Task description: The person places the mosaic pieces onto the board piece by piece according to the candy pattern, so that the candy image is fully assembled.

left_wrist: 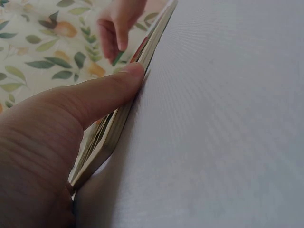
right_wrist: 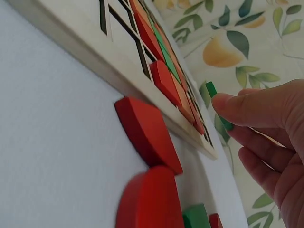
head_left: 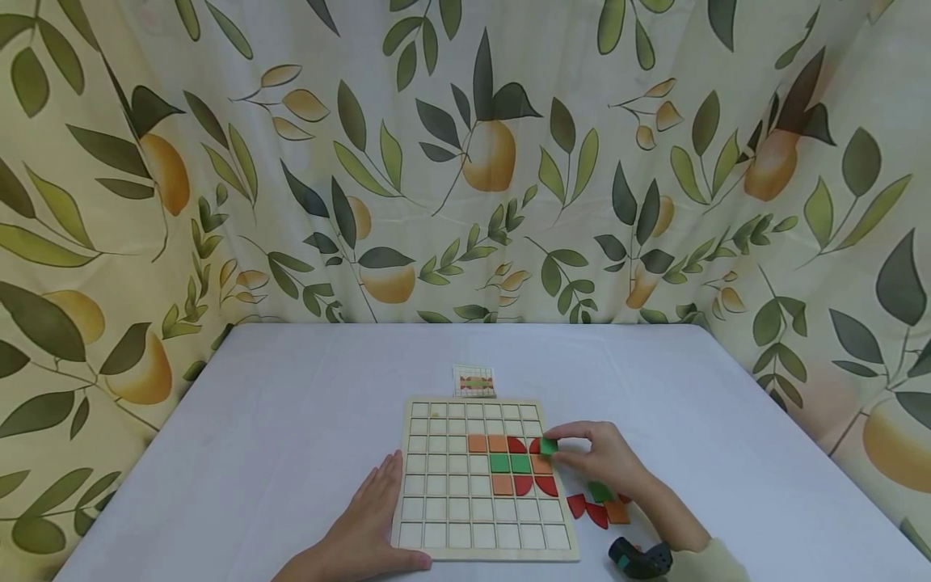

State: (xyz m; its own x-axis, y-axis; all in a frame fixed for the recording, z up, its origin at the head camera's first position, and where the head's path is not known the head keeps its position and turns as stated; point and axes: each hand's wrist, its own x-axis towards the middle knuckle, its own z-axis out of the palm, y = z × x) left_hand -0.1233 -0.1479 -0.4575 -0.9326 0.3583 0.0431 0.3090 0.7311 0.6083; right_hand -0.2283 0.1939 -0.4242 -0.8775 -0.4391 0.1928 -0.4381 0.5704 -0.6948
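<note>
A wooden grid board (head_left: 436, 509) lies on the white table, with orange and green squares and red quarter-circle pieces set in its right-hand cells. My right hand (head_left: 607, 459) pinches a green square tile (head_left: 549, 445) between thumb and fingers, just over the board's right edge. The same green tile (right_wrist: 211, 88) shows edge-on in the right wrist view, held above the board. My left hand (head_left: 364, 521) lies along the board's left side, fingers extended, with the thumb at the front corner. In the left wrist view that thumb (left_wrist: 107, 95) rests against the board's rim.
Loose pieces lie right of the board: red quarter-circles (head_left: 596, 515), an orange square (head_left: 617, 512) and a green square (head_left: 600, 491). A small pattern card (head_left: 474, 381) sits behind the board. A black device (head_left: 640, 558) is by the right wrist. A leaf-and-fruit curtain (head_left: 465, 242) hangs behind the table.
</note>
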